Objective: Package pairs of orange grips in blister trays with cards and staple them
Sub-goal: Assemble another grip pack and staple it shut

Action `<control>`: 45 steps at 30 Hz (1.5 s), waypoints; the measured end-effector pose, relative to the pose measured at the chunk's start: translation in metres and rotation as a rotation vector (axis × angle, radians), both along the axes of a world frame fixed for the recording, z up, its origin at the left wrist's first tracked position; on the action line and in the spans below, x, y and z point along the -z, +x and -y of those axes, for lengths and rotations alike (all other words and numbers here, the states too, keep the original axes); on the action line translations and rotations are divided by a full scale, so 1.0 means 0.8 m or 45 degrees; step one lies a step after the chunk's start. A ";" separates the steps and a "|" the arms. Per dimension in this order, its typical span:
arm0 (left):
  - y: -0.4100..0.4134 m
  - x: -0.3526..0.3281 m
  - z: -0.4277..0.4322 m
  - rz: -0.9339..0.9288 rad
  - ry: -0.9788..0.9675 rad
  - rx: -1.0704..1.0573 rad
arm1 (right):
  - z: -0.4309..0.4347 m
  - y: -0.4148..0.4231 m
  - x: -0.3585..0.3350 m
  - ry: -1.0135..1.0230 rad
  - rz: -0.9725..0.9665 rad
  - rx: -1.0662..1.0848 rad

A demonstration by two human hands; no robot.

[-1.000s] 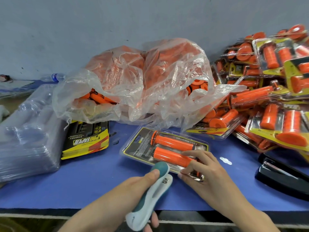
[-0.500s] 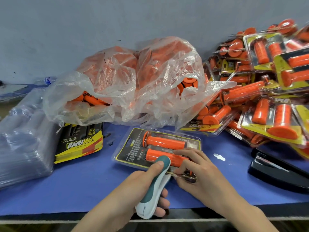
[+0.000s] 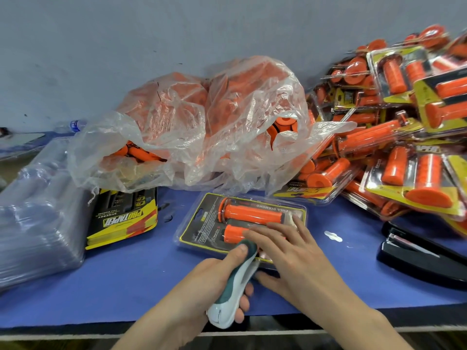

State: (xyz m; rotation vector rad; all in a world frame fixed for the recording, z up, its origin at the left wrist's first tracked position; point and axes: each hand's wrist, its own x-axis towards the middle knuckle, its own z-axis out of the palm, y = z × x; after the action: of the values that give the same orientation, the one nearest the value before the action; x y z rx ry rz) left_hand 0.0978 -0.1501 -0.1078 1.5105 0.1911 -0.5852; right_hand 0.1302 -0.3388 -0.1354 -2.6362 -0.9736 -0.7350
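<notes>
A clear blister pack point(image 3: 202, 223) with a black and yellow card lies flat on the blue table, two orange grips point(image 3: 252, 213) inside it. My left hand point(image 3: 214, 279) grips a small white and teal stapler point(image 3: 235, 294), its nose at the pack's near edge. My right hand point(image 3: 290, 256) lies flat on the pack's right half with fingers spread, pressing it down and covering part of the lower grip.
A clear plastic bag point(image 3: 202, 127) of loose orange grips sits behind the pack. Finished packs point(image 3: 404, 147) pile up at the right. A black stapler point(image 3: 424, 253) lies at the right front. Printed cards point(image 3: 123, 218) and stacked empty trays point(image 3: 38, 215) stand at the left.
My right hand has moved from pinching the pack's near right corner to lying flat across it. The stapler in my left hand has moved up against the pack's near edge.
</notes>
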 end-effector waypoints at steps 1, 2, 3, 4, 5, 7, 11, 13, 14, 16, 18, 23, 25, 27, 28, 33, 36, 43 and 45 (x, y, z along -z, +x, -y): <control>0.001 0.000 0.000 -0.002 0.015 0.002 | -0.004 0.001 0.000 -0.015 0.020 -0.002; 0.002 0.001 0.000 -0.010 0.032 0.001 | -0.007 0.003 0.001 0.000 0.044 -0.015; 0.002 0.001 0.000 -0.024 0.037 -0.006 | -0.009 0.004 0.003 0.025 0.064 -0.029; 0.003 0.001 -0.001 -0.038 0.028 -0.016 | -0.010 0.005 0.004 0.048 0.073 -0.038; 0.004 0.001 -0.001 -0.047 0.014 -0.029 | -0.011 0.005 0.005 0.064 0.078 -0.049; 0.005 0.001 0.000 -0.045 -0.004 -0.049 | -0.010 0.007 0.007 0.077 0.093 -0.066; 0.003 0.000 0.002 -0.027 -0.032 -0.054 | -0.008 0.006 0.009 0.046 0.064 -0.042; 0.000 -0.003 -0.010 -0.051 -0.055 -0.012 | -0.005 0.006 0.009 0.040 0.081 -0.026; -0.001 -0.006 -0.021 -0.062 -0.050 0.021 | -0.004 0.006 0.008 0.050 0.108 -0.023; -0.005 -0.013 -0.053 -0.053 0.015 0.055 | -0.002 0.006 0.006 0.079 0.168 -0.031; -0.006 -0.022 -0.087 -0.001 0.152 -0.002 | -0.002 0.004 0.003 0.104 0.180 -0.025; 0.006 -0.023 -0.143 0.126 0.498 -0.528 | -0.017 -0.001 0.004 0.101 0.257 0.075; 0.011 -0.016 -0.157 0.312 0.777 -0.634 | -0.025 -0.001 0.004 0.070 0.320 0.122; 0.015 -0.011 -0.163 0.438 1.116 -0.581 | -0.030 0.000 0.002 0.046 0.344 0.153; 0.016 -0.009 -0.164 0.454 1.231 -0.553 | -0.032 0.000 0.001 0.054 0.349 0.160; 0.026 -0.001 -0.166 0.627 1.640 -0.659 | -0.026 -0.005 -0.019 0.315 0.367 0.131; 0.023 -0.011 -0.142 1.076 1.239 -0.810 | -0.021 -0.013 -0.038 0.632 0.277 -0.018; 0.018 -0.027 -0.055 1.005 -0.129 -0.412 | -0.033 -0.025 -0.070 1.525 -0.315 -0.069; 0.021 -0.031 -0.053 0.940 -0.171 -0.352 | -0.028 -0.017 -0.072 1.685 -0.412 -0.083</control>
State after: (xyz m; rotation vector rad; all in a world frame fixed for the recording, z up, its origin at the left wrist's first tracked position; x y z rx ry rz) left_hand 0.1142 -0.1079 -0.0833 1.4440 -0.2062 0.1934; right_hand 0.1166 -0.3166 -0.0779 -1.4590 -0.2543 -0.5795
